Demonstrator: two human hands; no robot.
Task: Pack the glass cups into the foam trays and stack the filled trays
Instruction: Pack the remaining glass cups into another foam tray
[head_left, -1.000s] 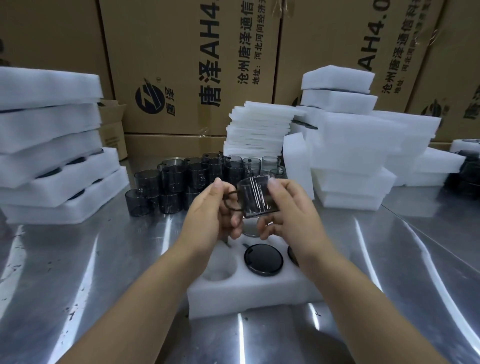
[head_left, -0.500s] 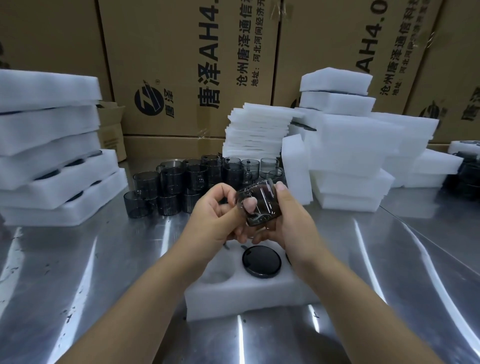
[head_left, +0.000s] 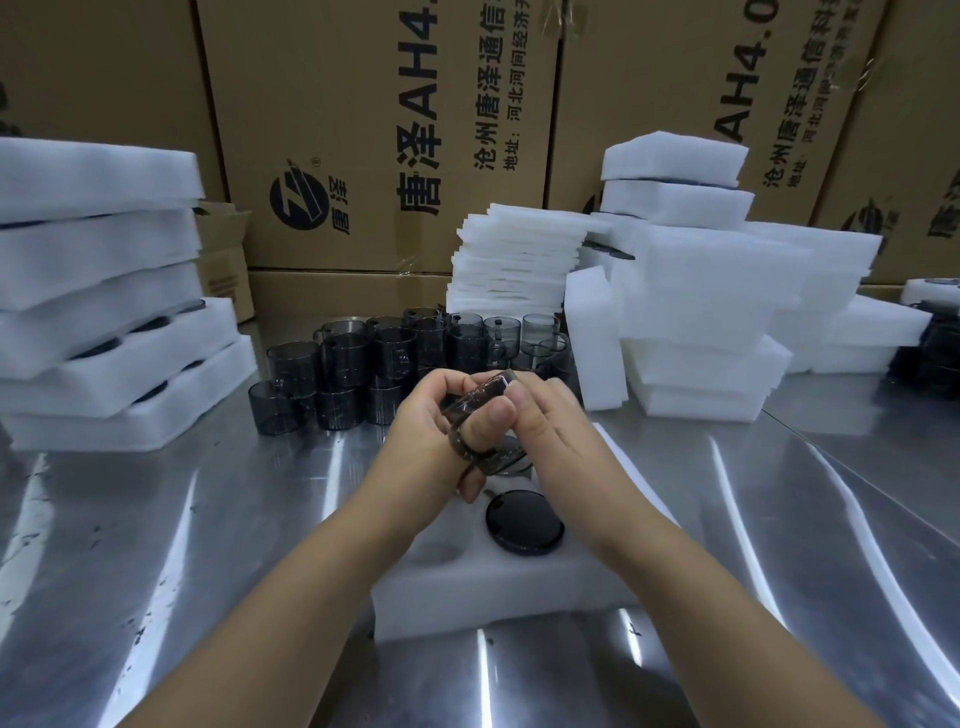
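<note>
Both hands hold one smoky grey glass cup (head_left: 475, 397) tilted over the white foam tray (head_left: 498, 587) in front of me. My left hand (head_left: 431, 441) grips it from the left with the thumb through the handle. My right hand (head_left: 545, 431) grips its right side, fingers curled round the wall. One dark cup (head_left: 524, 522) sits upside down in a tray hole. An empty hole (head_left: 434, 553) lies to its left. Several more grey cups (head_left: 395, 358) stand grouped behind my hands.
A stack of filled foam trays (head_left: 104, 322) stands at the left. Thin foam sheets (head_left: 519, 265) and empty foam trays (head_left: 717, 291) pile up at the back right. More dark cups (head_left: 930, 343) sit at the far right. Cardboard boxes (head_left: 374, 130) wall off the back.
The cup has come down toward the tray and tipped further over. Both hands have closed in tighter round it, and my left thumb now pokes through the handle.
</note>
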